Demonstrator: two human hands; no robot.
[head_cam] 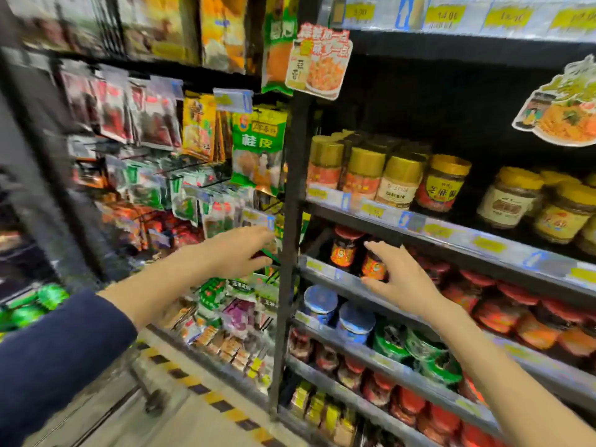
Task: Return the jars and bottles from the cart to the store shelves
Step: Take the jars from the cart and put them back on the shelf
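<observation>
A small dark jar with a red lid and an orange label (373, 267) stands at the front edge of the second shelf (325, 269). My right hand (401, 279) is on it, index finger over the lid and thumb under the label. A matching jar (344, 250) stands just to its left, deeper in. My left hand (240, 251) reaches toward the black upright post (288, 240), fingers spread in front of hanging packets, and seems to hold nothing. The picture is blurred.
The shelf above carries gold-lidded and yellow-lidded jars (403, 182). Red-lidded jars (503, 311) fill the second shelf to the right, blue-lidded jars (322, 303) the one below. Hanging spice packets (258, 146) cover the left bay. A cart wheel (154, 406) shows at lower left beside striped floor tape.
</observation>
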